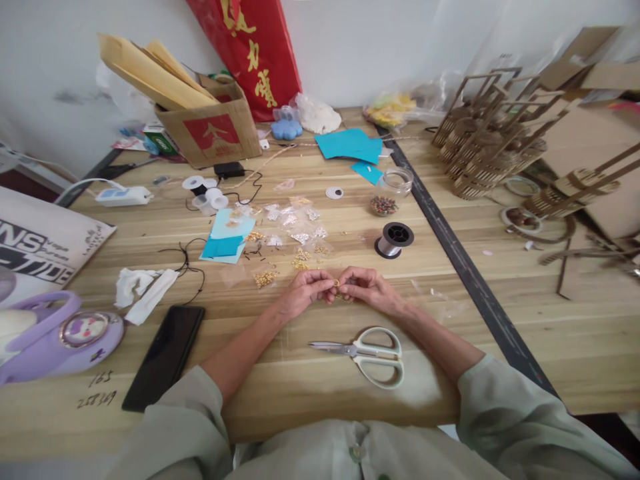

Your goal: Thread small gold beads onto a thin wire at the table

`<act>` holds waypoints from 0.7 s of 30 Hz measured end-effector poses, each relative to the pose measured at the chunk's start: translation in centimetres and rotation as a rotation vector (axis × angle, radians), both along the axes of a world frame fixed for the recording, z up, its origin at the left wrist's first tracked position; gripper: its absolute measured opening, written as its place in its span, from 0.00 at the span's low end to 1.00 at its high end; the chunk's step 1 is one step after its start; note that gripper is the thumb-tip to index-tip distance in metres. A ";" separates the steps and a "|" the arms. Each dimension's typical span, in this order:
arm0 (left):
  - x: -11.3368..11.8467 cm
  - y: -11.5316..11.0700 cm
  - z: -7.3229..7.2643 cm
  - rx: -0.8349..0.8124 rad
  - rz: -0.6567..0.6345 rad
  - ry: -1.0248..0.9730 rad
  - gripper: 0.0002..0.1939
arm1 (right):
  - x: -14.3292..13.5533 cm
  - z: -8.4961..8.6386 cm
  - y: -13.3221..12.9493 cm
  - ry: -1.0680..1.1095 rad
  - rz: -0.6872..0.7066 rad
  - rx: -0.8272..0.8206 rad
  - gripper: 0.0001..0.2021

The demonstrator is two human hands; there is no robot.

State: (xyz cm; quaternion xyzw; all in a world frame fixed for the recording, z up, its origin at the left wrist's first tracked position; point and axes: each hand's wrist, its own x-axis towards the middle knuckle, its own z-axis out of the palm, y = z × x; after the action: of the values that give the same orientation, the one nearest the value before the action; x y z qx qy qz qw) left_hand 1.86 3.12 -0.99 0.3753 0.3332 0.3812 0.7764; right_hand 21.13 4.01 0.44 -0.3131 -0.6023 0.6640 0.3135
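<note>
Close together over the middle of the table, my left hand point(315, 288) and my right hand point(364, 287) both pinch a small gold-coloured piece point(337, 283). Its exact kind is too small to make out, and fingers cover part of it. Just beyond my hands lie small heaps of gold beads point(301, 259) and a little bag of gold beads point(265, 278). Scissors point(379, 353) with pale handles rest between my forearms, blades pointing left. A spool of thin clear line point(395, 240) stands past my right hand.
Small clear bags of silvery pieces point(300, 235) lie farther back. A glass jar of beads point(385, 204) stands at back right. To the left are a black phone point(164, 357), a lilac container point(85, 340) and a cardboard box point(210, 130). Bamboo-like baskets point(480, 167) crowd the right.
</note>
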 end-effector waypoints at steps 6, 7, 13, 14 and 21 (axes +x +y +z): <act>0.0 0.0 0.1 0.000 0.006 0.009 0.13 | -0.1 0.0 0.0 0.000 -0.012 0.002 0.12; 0.0 0.0 0.2 0.001 0.007 0.011 0.13 | -0.1 0.0 0.0 -0.003 -0.011 0.002 0.12; 0.1 -0.1 0.3 0.013 0.013 0.038 0.14 | 0.0 -0.2 0.0 -0.009 -0.021 0.001 0.11; 0.1 -0.1 0.4 0.016 0.013 0.042 0.14 | 0.0 -0.2 0.0 -0.010 -0.022 0.002 0.11; 0.0 -0.2 0.2 0.051 -0.005 0.089 0.13 | 0.0 -0.2 0.1 -0.020 -0.035 0.004 0.13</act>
State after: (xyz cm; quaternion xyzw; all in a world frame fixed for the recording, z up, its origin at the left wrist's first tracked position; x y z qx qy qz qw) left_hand 1.88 2.95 -0.78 0.4123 0.3566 0.3704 0.7521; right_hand 21.14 4.16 0.25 -0.3296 -0.6011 0.6542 0.3194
